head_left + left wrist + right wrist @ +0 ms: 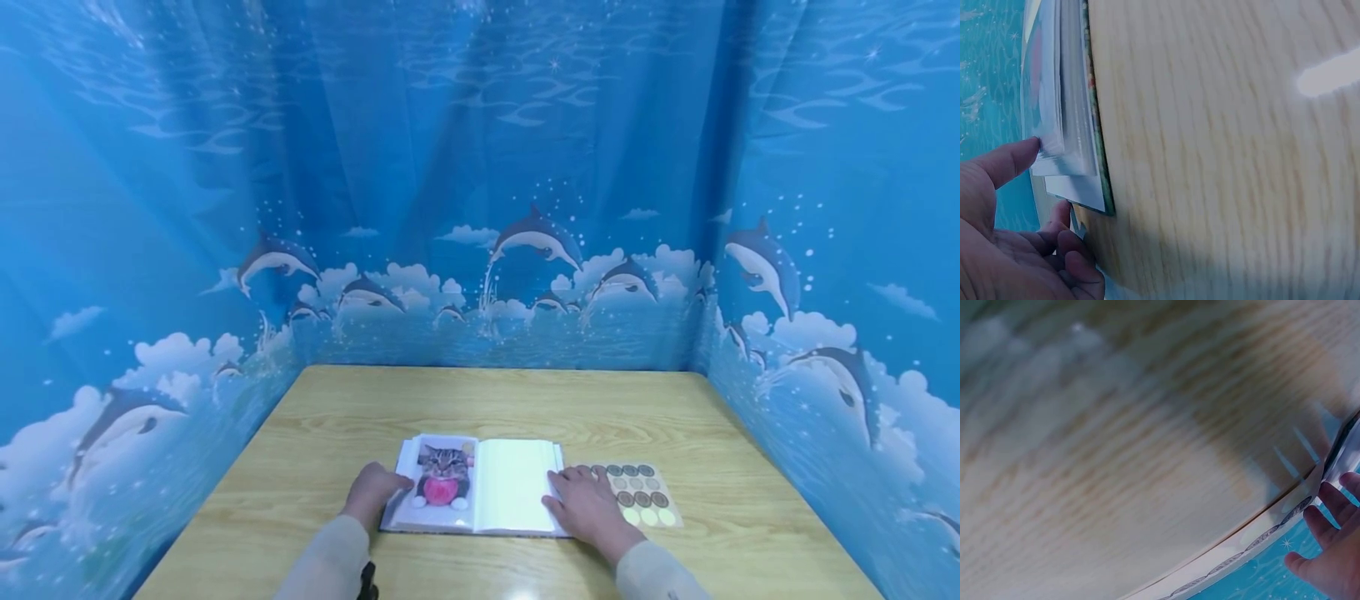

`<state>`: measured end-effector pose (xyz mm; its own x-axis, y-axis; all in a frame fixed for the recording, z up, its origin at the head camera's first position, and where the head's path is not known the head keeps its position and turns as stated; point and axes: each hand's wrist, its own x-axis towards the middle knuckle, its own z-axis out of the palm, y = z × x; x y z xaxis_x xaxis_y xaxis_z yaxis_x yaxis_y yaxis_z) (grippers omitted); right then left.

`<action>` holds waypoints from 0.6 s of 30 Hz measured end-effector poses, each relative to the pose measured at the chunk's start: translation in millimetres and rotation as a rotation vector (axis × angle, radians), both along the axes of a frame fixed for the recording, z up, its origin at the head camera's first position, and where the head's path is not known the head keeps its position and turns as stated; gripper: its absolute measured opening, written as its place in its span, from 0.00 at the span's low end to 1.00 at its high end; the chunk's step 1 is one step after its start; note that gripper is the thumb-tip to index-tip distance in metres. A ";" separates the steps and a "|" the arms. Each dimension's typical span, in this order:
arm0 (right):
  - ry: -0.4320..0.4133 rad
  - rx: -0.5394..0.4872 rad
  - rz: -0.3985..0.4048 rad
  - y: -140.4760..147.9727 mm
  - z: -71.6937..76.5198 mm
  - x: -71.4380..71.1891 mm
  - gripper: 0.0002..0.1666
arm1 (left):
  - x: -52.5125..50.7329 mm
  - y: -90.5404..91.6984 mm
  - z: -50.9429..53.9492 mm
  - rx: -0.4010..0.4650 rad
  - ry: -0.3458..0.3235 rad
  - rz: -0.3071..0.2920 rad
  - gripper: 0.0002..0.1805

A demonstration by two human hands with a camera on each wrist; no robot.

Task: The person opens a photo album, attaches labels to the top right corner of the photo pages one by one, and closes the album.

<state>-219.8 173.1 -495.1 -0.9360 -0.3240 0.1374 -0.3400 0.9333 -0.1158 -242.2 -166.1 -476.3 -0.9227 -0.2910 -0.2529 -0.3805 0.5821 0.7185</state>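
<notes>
A photo album [513, 487] lies spread on the table, a cat picture [442, 477] with a pink round shape on its left page and a blank white page at right. My left hand [372, 492] holds the album's left edge. In the left wrist view, the thumb [1019, 159] presses the top pages while the other fingers curl by the cover's edge. My right hand [588, 504] rests on the right page's edge, fingers spread. Partly beneath that hand is a sheet of round stickers [652, 492], in brown and pale rows.
The wooden table [510, 400] reaches back to a blue curtain [480, 167] printed with dolphins, which also hangs along the left and right sides. A small dark object [367, 581] shows beside the left sleeve [330, 558].
</notes>
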 end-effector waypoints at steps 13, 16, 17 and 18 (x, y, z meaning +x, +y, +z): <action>-0.006 0.003 -0.001 -0.9 1.5 2.1 0.31 | -3.2 0.8 1.0 0.082 0.017 0.017 0.40; -0.004 0.004 0.002 -0.7 1.7 1.5 0.30 | -3.1 0.7 0.7 0.117 0.015 0.029 0.41; -0.006 0.004 0.002 -0.7 1.6 1.3 0.30 | -3.0 0.8 1.1 0.126 0.011 0.032 0.42; -0.006 0.004 0.001 -0.7 1.6 1.2 0.30 | -3.0 0.8 1.6 0.130 0.009 0.033 0.43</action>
